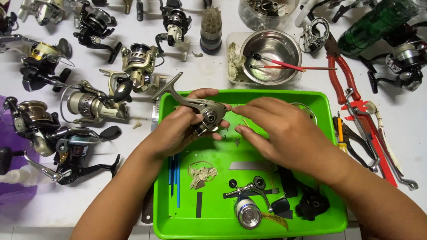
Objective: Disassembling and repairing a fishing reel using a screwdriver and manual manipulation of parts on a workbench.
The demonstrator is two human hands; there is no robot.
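Above the green tray (178, 222), the left hand (178, 129) grips a stripped reel body (205, 111), fingers wrapped around it, its stem slanting up and left. Just right of it, the right hand (284, 133) reaches in, fingertips (236, 110) pinched together almost touching the body; whether they hold anything is unclear.

A fishing reel body (205, 112), silver-grey metal, is held up above the back left part of a bright green tray (167, 213). The left hand (180, 129) wraps around it from below and behind, thumb across the front. Its long flat foot sticks up and away to the left, past the tray's rim. A round, dark opening on the body's side faces the camera. The right hand (278, 129) lies just beside it, fingertips (235, 109) touching the body's right edge, palm down over the tray.
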